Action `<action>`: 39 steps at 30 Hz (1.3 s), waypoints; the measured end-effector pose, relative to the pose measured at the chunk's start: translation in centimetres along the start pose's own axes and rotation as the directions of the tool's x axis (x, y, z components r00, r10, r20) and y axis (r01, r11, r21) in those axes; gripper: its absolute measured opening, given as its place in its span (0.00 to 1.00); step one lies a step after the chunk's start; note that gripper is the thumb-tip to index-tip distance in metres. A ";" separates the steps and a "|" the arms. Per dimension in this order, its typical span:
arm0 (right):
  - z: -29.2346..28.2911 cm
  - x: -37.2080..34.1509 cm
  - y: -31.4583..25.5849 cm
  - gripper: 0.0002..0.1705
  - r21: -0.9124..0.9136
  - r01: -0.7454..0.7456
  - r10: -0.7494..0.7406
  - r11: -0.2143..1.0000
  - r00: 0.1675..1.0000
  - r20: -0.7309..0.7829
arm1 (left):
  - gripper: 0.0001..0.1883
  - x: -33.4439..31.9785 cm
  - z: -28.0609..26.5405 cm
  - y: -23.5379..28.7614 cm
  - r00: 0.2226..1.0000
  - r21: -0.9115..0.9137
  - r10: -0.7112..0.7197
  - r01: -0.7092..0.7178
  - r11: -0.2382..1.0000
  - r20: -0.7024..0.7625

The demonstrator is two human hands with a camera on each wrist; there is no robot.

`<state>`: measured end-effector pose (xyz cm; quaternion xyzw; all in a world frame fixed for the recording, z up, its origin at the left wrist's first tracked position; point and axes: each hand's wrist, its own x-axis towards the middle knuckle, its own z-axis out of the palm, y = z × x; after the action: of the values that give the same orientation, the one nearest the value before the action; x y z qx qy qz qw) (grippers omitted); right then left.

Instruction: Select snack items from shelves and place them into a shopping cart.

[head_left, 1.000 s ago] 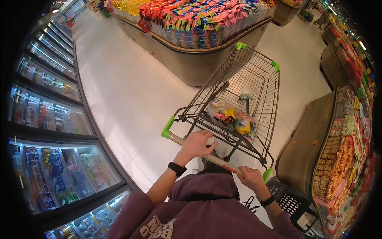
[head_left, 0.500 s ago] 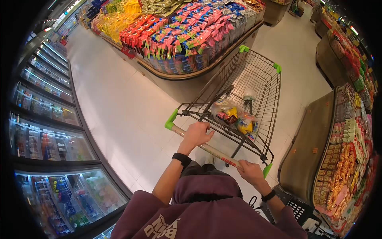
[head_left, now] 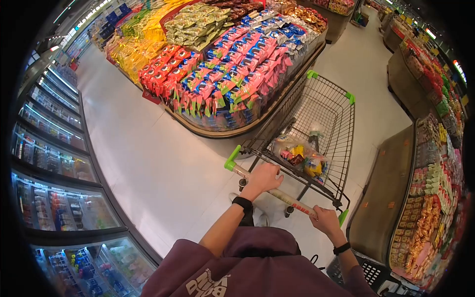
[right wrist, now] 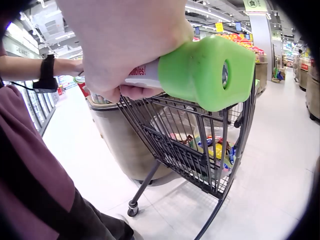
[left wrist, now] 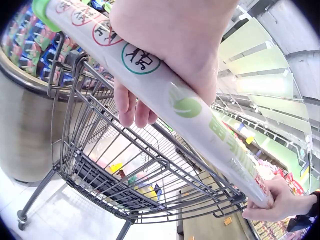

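A wire shopping cart with green corner caps stands in front of the person. My left hand rests across the left part of its handle; in the left wrist view the palm lies on the bar and relaxed fingers hang beyond it. Toward the other end, my right hand grips the bar beside the green end cap, its fingers curled round in the right wrist view. Clear bags of colourful packets lie in the cart.
A display counter with packaged snacks borders the cart's left side. Glass-topped freezers line the far left; another snack counter stands at right. A black basket is low at right. Pale floor runs between.
The snack counter and freezers have shifted lower in the head view, and more of the counter's packets show. The cart and both hands appear slightly farther right and lower; both hands remain at the handle.
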<state>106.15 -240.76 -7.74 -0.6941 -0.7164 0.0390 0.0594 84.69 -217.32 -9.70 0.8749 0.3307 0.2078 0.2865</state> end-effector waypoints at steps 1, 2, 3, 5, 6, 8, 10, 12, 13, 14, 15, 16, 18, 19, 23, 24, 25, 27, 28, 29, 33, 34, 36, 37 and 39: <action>0.0 0.6 0.5 0.12 -0.016 -0.004 0.004 1.000 1.000 -0.001 | 0.17 0.9 0.0 -0.3 0.999 -0.003 0.034 -0.034 0.999 0.001; 0.7 1.0 -0.5 0.13 -0.035 -0.006 0.007 0.999 1.000 0.006 | 0.17 0.2 -0.3 -1.6 0.999 -0.007 0.031 -0.031 1.000 0.017; 0.3 1.7 0.3 0.13 -0.051 -0.013 0.013 0.999 1.000 0.005 | 0.17 1.3 -0.5 -1.3 0.999 -0.005 0.033 -0.033 0.999 0.034; -0.3 2.3 1.0 0.13 -0.085 -0.030 0.030 0.996 1.000 -0.006 | 0.17 2.6 -1.0 -0.8 0.997 -0.005 0.033 -0.033 0.999 0.067; -0.6 3.0 1.6 0.13 -0.108 -0.038 0.036 0.993 0.999 -0.015 | 0.17 3.5 -1.2 -0.5 0.996 -0.005 0.029 -0.029 1.000 0.082; -0.9 3.9 2.8 0.13 -0.147 -0.050 0.048 0.988 0.999 -0.020 | 0.19 5.2 -1.1 -0.7 0.996 0.005 0.082 -0.082 0.997 0.037; -0.3 5.0 2.7 0.13 -0.136 -0.058 0.057 0.989 0.998 -0.014 | 0.21 5.5 -0.5 -2.4 0.982 0.024 0.171 -0.170 0.985 -0.078; -1.2 5.7 2.8 0.13 -0.153 -0.071 0.067 0.986 0.997 -0.030 | 0.22 5.7 -0.9 -1.5 0.987 0.004 0.148 -0.148 0.989 -0.061; -1.7 6.2 3.0 0.13 -0.143 -0.097 0.094 0.985 0.995 -0.028 | 0.23 6.5 -1.3 -1.5 0.988 0.004 0.145 -0.145 0.989 -0.057; -2.0 6.9 3.3 0.13 -0.134 -0.090 0.086 0.987 0.996 -0.037 | 0.23 7.3 -1.7 -1.7 0.989 0.012 0.138 -0.137 0.990 -0.044; -2.4 7.2 3.5 0.13 -0.124 -0.088 0.084 0.988 0.996 -0.038 | 0.23 7.8 -2.0 -1.5 0.991 0.014 0.128 -0.128 0.992 -0.026; -1.3 8.9 4.0 0.12 -0.105 -0.078 0.078 0.991 0.997 -0.008 | 0.23 8.4 -1.3 -3.3 0.996 0.001 0.092 -0.092 0.996 0.007; -2.3 8.9 4.6 0.12 -0.111 -0.082 0.082 0.990 0.997 -0.007 | 0.23 9.3 -1.0 -2.7 0.995 -0.041 0.095 -0.094 0.995 0.033; -2.6 8.7 5.1 0.12 -0.116 -0.081 0.081 0.990 0.997 -0.002 | 0.24 9.8 -0.8 -2.5 0.994 -0.059 0.097 -0.094 0.994 0.049; -3.2 10.3 6.8 0.13 -0.054 -0.062 0.064 0.997 0.997 0.035 | 0.23 11.2 -0.6 -2.2 0.995 -0.101 0.046 -0.037 0.994 0.088; -3.8 10.5 6.9 0.14 -0.030 -0.056 0.058 0.998 0.997 0.058 | 0.23 11.5 -0.5 -2.1 0.996 -0.105 0.038 -0.029 0.994 0.075; -4.4 11.0 6.9 0.15 -0.007 -0.049 0.049 0.999 0.995 0.082 | 0.22 11.8 -0.3 -2.0 0.998 -0.109 0.027 -0.020 0.994 0.061; -5.0 11.7 7.3 0.17 0.033 -0.026 0.021 0.999 0.992 0.125 | 0.21 12.3 -0.6 -1.8 0.996 -0.120 -0.021 0.032 0.992 0.089; -5.2 12.0 7.6 0.19 0.049 -0.018 0.011 0.999 0.989 0.145 | 0.20 12.6 -1.0 -1.6 0.993 -0.126 -0.041 0.055 0.990 0.114; -5.4 12.2 7.9 0.20 0.066 -0.019 0.008 0.998 0.986 0.165 | 0.19 13.0 -0.9 -1.8 0.994 -0.129 -0.022 0.036 0.991 0.107; -7.0 13.0 8.2 0.20 0.180 0.026 -0.065 0.983 0.974 0.216 | 0.13 13.1 -2.0 -1.1 0.991 -0.499 -0.044 -0.025 0.866 -0.126; -7.0 12.9 8.7 0.19 0.203 0.026 -0.076 0.979 0.967 0.243 | 0.13 12.7 -2.5 -0.8 0.972 -0.605 -0.123 -0.024 0.796 -0.200; -6.8 12.6 9.4 0.19 0.254 0.003 -0.062 0.967 0.973 0.224 | 0.13 10.7 -2.0 -2.8 0.805 -0.660 -0.443 0.088 0.746 -0.394; -6.4 12.7 9.9 0.20 0.268 -0.006 -0.058 0.963 0.972 0.229 | 0.14 9.7 -2.6 -4.0 0.694 -0.591 -0.469 0.077 0.803 -0.546; -6.8 13.3 10.0 0.21 0.277 0.046 -0.115 0.960 0.964 0.241 | 0.17 7.0 -3.4 -6.5 0.497 -0.704 -0.656 0.119 0.700 -0.568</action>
<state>116.65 -227.36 -1.97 -0.6388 -0.7340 0.2222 0.0619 84.68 -207.17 -10.11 0.4506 0.5403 0.5859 0.4022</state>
